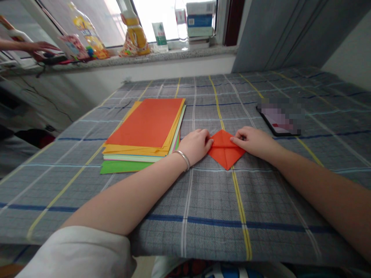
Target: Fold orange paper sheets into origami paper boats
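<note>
The left hand (197, 146) pinches the left side of a small folded paper (226, 157), and the right hand (251, 139) pinches the right side. The paper is orange and looks like a diamond on a gray checked cloth (214, 197). A silver bracelet (186, 161) goes around the left wrist. A messy paper pile (147, 123), orange on top, sits beside the left arm. A phone (279, 122) lies past the right hand. Boxes (199, 20) stand on the window sill (174, 55). Another person's hand (40, 49) is far left.
</note>
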Demonstrator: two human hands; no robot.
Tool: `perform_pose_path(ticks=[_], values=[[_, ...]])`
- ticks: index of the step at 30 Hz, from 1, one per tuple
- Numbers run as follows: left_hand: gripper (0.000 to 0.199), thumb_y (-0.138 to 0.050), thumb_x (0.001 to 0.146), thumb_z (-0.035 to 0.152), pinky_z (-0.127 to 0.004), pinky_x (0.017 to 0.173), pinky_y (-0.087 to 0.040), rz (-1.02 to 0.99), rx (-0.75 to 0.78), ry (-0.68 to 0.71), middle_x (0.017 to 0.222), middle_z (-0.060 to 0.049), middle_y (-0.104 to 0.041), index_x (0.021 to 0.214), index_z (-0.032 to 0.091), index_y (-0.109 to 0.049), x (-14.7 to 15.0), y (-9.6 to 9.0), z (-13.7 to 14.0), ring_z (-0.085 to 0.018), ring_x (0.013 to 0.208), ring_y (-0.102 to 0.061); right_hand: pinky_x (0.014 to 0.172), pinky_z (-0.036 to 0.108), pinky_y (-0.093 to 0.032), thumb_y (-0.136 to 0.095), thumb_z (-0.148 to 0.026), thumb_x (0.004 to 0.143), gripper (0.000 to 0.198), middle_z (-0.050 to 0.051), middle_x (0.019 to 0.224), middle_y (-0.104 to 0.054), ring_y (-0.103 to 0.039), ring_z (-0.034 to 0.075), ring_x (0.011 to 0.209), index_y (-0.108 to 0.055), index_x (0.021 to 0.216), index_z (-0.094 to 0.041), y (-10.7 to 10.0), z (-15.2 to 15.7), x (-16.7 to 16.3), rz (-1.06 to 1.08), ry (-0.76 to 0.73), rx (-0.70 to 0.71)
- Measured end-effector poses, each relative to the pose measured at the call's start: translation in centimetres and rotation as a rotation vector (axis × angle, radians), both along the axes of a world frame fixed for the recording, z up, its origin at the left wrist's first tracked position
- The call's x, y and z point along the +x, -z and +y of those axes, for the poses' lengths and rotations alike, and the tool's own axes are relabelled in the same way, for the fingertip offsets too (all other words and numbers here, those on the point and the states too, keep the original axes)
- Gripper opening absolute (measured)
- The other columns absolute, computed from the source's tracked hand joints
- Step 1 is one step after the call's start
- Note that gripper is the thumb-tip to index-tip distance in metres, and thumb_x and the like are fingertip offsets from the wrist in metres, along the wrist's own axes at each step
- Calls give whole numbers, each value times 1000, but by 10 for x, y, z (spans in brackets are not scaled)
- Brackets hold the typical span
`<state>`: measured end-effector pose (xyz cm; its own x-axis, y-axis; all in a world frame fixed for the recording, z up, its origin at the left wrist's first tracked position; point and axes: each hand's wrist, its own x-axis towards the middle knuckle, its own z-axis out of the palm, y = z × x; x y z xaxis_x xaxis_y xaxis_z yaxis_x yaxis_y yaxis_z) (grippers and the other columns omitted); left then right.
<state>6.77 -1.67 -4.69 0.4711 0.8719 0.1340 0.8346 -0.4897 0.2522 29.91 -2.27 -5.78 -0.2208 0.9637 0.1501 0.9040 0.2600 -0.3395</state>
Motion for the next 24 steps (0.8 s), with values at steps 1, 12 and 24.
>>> perform_pose_path(ticks=[1, 12, 24], values=[[22, -51, 100, 31, -35, 91, -52, 1, -3, -9, 104, -8, -69, 103, 15, -65, 1, 0, 0, -22, 99, -66, 68, 34, -44, -57, -40, 88, 27, 6, 86, -64, -61, 21, 80, -58, 68, -23, 0, 0, -1, -11, 12, -5], [34, -44, 103, 30, -34, 86, -52, 103, 28, 4, 109, -8, -68, 124, 23, -69, 6, 0, -3, -23, 100, -68, 75, 37, -46, -55, -39, 90, 19, 9, 98, -65, -62, 24, 89, -60, 81, -23, -2, 3, -7, -65, 68, -62], [43, -52, 100, 48, -39, 97, -49, 32, 61, 67, 111, -12, -64, 121, 15, -69, 9, 7, 3, -27, 106, -62, 73, 38, -46, -55, -43, 92, 25, 9, 98, -68, -63, 25, 87, -66, 85, -22, 1, 1, -10, -25, 97, -15]])
